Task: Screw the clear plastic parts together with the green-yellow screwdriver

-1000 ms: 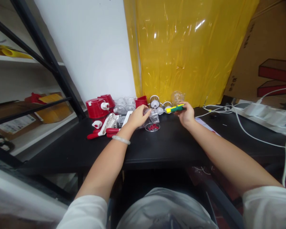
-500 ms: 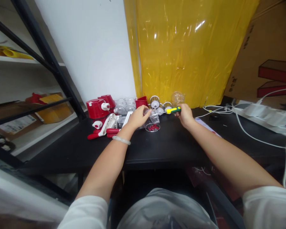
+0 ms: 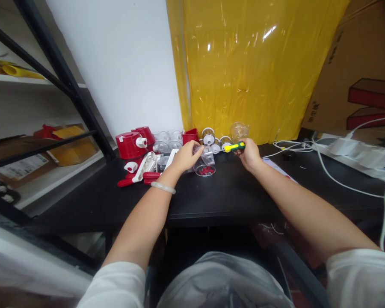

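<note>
My right hand [image 3: 249, 155] is closed round the green and yellow handle of a screwdriver [image 3: 232, 147]. Its shaft points left, toward a clear plastic part [image 3: 208, 157] that my left hand [image 3: 188, 156] grips at its left side. Just where the tip meets that part is too small to tell. Below it, on the black table, stands a clear round cup [image 3: 205, 170] with small red pieces inside. Behind the hands are several clear cylinders with white and metal ends [image 3: 208, 136] and a red plastic part [image 3: 190, 136].
Red housings [image 3: 130, 145], white and red handles [image 3: 144, 167] and clear cups [image 3: 168, 143] crowd the table at left. A clear bowl [image 3: 239, 130] stands behind my right hand. White cables [image 3: 291, 147] and a power strip [image 3: 356, 156] lie at right, near a cardboard box [image 3: 346, 77].
Almost nothing differs. My right hand and the screwdriver have shifted very slightly; my left hand keeps its grip on the clear part.
</note>
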{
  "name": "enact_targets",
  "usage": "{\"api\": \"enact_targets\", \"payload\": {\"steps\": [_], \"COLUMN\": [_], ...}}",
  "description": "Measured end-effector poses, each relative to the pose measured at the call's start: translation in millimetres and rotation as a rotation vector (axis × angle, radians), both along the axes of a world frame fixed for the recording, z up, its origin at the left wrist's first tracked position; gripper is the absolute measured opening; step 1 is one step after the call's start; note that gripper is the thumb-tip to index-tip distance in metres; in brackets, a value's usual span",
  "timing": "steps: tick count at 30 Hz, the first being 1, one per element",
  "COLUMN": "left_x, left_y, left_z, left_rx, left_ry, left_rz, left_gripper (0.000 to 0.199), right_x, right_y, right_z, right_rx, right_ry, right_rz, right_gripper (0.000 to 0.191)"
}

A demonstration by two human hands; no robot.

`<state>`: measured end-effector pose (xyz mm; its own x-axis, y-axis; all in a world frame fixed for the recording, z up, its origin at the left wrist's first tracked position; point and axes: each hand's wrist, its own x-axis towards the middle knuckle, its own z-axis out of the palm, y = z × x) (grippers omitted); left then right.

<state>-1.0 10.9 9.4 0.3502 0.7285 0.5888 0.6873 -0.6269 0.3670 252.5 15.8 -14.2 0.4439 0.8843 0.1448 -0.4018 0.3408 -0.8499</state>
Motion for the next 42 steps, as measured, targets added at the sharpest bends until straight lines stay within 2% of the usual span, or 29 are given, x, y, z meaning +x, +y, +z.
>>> {"api": "enact_targets", "payload": {"steps": [5, 9, 12, 16, 18, 20, 24, 30, 33, 37, 40, 42], "left_x": [-0.3, -0.1, -0.3, -0.5, -0.3, -0.1, 0.0, 0.3, 0.8, 1.2, 1.6, 2.0], "left_y": [2.3, 2.7, 2.7, 3.2, 3.4, 3.2, 1.6, -1.4, -1.9, -2.7, -4.5, -6.0], "left_z": [-1.2, -1.7, -2.2, -3.0, -3.1, -3.0, -2.2, -0.6, -0.1, 0.6, 1.6, 2.4], "left_rx": [0.0, -0.001, -0.003, 0.009, 0.009, 0.006, 0.012, 0.013, 0.015, 0.017, 0.016, 0.01], "left_ry": [-0.001, 0.001, 0.001, 0.003, 0.002, 0.003, 0.01, 0.029, 0.039, 0.04, 0.042, 0.044], "left_rz": [0.0, 0.007, 0.015, 0.005, 0.004, 0.009, 0.012, 0.036, 0.034, 0.032, 0.034, 0.038], "left_gripper": [0.032, 0.032, 0.033, 0.033, 0.033, 0.032, 0.034, 0.035, 0.034, 0.034, 0.033, 0.033], "right_x": [1.3, 1.6, 2.1, 5.7, 8.1, 9.3, 7.0, 4.6, 6.9, 10.4, 10.9, 9.8], "right_y": [2.3, 3.6, 4.6, 5.3, 5.5, 6.0, 8.1, 5.7, 4.7, 5.5, 5.3, 4.3], "right_z": [-2.1, -2.3, -3.6, -7.1, -8.7, -9.6, -8.9, -7.9, -9.4, -9.3, -5.9, -3.2], "right_rx": [-0.007, 0.002, 0.04, 0.113, 0.11, 0.083, 0.051, 0.187, 0.182, 0.098, 0.033, 0.033], "right_ry": [0.023, 0.019, -0.049, -0.214, -0.295, -0.339, -0.237, 0.0, -0.06, -0.286, -0.389, -0.293], "right_rz": [0.006, -0.001, -0.053, -0.147, -0.18, -0.195, -0.143, 0.025, 0.023, -0.103, -0.152, -0.096], "right_gripper": [0.011, 0.007, 0.008, 0.03, 0.042, 0.045, 0.032, 0.021, 0.027, 0.045, 0.038, 0.028]}}
